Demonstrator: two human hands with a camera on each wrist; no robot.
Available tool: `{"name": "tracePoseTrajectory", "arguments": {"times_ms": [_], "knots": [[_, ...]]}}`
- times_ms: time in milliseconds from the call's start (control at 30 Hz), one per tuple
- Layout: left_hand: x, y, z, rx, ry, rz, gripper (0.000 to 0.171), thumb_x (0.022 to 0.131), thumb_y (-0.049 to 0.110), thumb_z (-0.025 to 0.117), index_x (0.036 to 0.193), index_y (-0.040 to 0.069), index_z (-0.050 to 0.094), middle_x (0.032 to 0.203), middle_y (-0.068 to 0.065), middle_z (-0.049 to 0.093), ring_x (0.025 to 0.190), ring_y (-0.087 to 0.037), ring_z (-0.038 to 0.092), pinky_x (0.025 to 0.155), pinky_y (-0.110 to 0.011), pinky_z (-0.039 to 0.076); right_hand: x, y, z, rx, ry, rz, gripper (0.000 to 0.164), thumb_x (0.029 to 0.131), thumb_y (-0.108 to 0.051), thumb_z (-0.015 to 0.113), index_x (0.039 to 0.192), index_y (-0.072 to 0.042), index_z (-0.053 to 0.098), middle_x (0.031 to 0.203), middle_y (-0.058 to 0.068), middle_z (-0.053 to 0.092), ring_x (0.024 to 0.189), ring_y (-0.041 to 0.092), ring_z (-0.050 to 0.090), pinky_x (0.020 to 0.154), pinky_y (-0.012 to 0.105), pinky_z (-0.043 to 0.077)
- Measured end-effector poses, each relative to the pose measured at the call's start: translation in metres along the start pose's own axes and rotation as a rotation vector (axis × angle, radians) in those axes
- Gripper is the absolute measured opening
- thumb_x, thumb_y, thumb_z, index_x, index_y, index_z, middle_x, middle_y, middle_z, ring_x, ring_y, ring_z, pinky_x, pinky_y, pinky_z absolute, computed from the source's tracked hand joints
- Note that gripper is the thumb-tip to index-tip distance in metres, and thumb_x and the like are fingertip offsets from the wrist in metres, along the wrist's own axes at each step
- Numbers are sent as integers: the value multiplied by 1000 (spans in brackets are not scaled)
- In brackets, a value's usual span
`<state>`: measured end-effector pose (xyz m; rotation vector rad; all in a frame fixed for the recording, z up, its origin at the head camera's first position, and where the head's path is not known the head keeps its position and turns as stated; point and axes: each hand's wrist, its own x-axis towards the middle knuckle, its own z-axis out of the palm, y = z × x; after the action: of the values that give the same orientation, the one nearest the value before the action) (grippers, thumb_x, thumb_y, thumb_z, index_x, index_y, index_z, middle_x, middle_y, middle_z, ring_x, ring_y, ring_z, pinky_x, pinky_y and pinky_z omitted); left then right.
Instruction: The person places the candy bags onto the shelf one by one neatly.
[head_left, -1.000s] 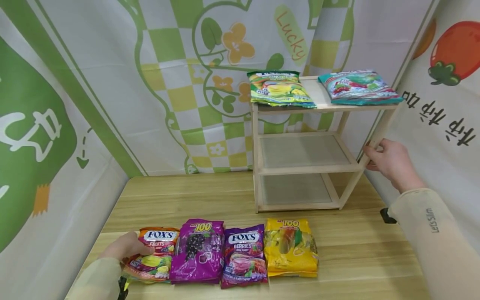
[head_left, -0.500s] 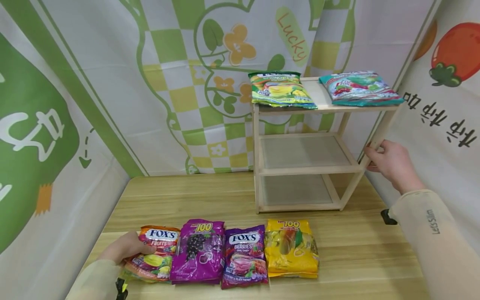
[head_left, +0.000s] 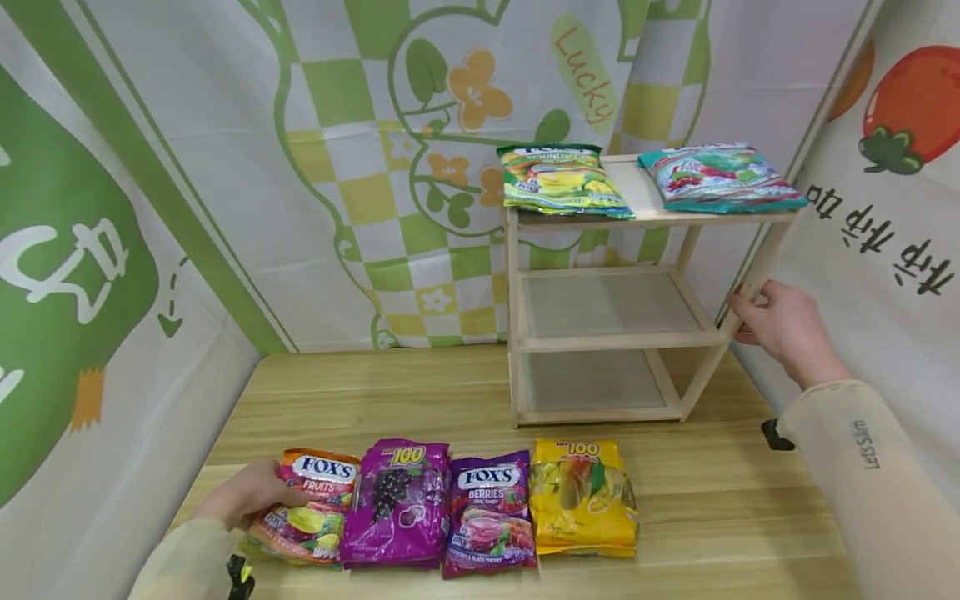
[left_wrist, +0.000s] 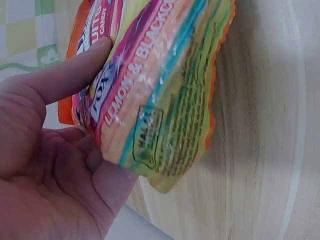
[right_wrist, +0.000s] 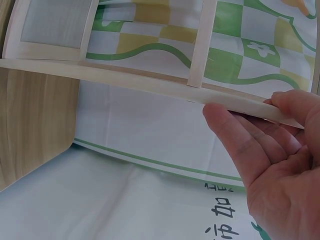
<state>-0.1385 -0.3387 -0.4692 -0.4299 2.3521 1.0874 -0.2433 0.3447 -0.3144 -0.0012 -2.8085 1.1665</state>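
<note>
My left hand (head_left: 255, 490) pinches the left edge of an orange FOX'S Fruits candy bag (head_left: 318, 521), thumb on its front and fingers behind. In the left wrist view that candy bag (left_wrist: 155, 90) is tilted, its lower end lifted toward the camera. My right hand (head_left: 787, 325) grips the right front post of a three-tier wooden shelf (head_left: 618, 340). Seen from the right wrist, the thumb and fingers of the hand (right_wrist: 275, 145) lie on both sides of the post (right_wrist: 150, 84). Right of the orange bag lie a purple LOT 100 bag (head_left: 397, 504), a FOX'S Berries bag (head_left: 490, 512) and a yellow LOT 100 bag (head_left: 581, 500).
On the shelf's top tier lie a green-yellow FOX'S bag (head_left: 562, 179) and a teal candy bag (head_left: 723, 177). The two lower tiers have grey panels. Printed cloth walls (head_left: 180, 142) enclose the wooden table (head_left: 360, 400) at the back and both sides.
The top of the orange candy bag has risen slightly as my left hand holds it. My right hand stays on the shelf post.
</note>
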Motion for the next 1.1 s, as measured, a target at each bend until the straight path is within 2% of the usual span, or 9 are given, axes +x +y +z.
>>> {"name": "tracePoseTrajectory", "arguments": {"times_ms": [67, 200, 367, 567, 700, 1100], "knots": [[-1, 0, -1, -38, -18, -5, 71, 92, 15, 73, 135, -22, 28, 94, -21, 67, 73, -26, 72, 67, -39, 65, 0, 0, 0, 4, 2, -3, 42, 108, -33, 45, 110, 9, 50, 123, 38, 54, 79, 18, 77, 68, 23, 62], [-3, 0, -4, -81, -45, -17, 70, 92, 14, 70, 138, -17, 29, 96, -19, 69, 75, -26, 74, 68, -39, 65, 0, 2, 0, 9, 6, -10, 43, 108, -32, 45, 113, 10, 51, 122, 37, 55, 75, 11, 75, 66, 21, 62], [-6, 2, -8, -118, -63, -14, 73, 93, 16, 70, 144, -15, 27, 96, -16, 72, 77, -27, 74, 70, -40, 65, 1, 1, 0, 4, 4, -14, 43, 108, -33, 45, 113, 10, 51, 123, 37, 54, 77, 13, 76, 66, 21, 62], [-8, 1, -15, -197, -98, 38, 75, 93, 15, 71, 145, -13, 24, 99, -17, 72, 80, -30, 75, 72, -43, 65, 0, 1, 1, 6, 3, -9, 44, 109, -33, 45, 115, 10, 51, 124, 38, 54, 78, 14, 76, 67, 22, 62], [-9, 2, -19, -213, -113, 70, 76, 93, 15, 71, 145, -13, 23, 99, -18, 71, 80, -30, 75, 73, -44, 65, 0, 1, 1, 10, 4, -8, 44, 108, -33, 45, 114, 11, 50, 124, 38, 53, 77, 14, 76, 68, 24, 63], [-18, 16, -35, -261, -97, 128, 80, 96, 20, 69, 148, -12, 18, 101, -17, 71, 83, -30, 75, 74, -46, 65, 0, 2, 0, 9, -3, -2, 48, 108, -35, 44, 121, 12, 50, 130, 40, 52, 77, 8, 74, 69, 24, 63]]}}
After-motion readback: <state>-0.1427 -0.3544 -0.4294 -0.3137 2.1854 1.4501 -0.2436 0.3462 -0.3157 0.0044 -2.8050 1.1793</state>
